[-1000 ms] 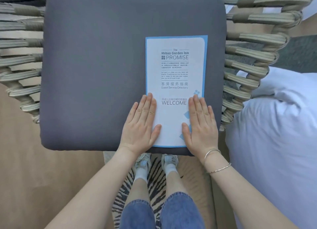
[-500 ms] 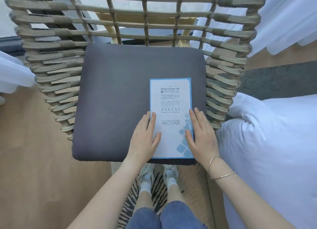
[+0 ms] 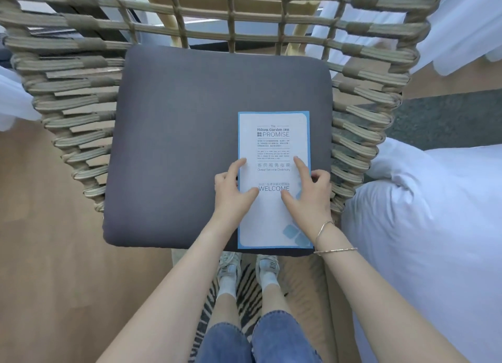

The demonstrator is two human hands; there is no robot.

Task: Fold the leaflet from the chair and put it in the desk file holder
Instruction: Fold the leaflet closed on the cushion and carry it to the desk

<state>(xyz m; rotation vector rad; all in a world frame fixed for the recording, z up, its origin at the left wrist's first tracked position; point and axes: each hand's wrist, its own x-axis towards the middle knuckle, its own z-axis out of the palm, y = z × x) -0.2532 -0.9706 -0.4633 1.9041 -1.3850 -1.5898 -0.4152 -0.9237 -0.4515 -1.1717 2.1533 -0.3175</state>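
Hands shift from flat palms to fingertips on the leaflet

The leaflet (image 3: 273, 151) still lies flat on the chair (image 3: 190, 134) cushion's right side; left hand (image 3: 232, 194) and right hand (image 3: 308, 197) now press spread fingertips, holding nothing.

Hotel guest room. A leaflet (image 3: 273, 178) printed "Hilton Garden Inn PROMISE" and "Guest Service Directory" lies on the grey cushion (image 3: 176, 145) of a woven rope chair (image 3: 81, 96), beside a bed with white duvet (image 3: 434, 227); sheer white curtains (image 3: 461, 23), wood-look floor (image 3: 40, 254).
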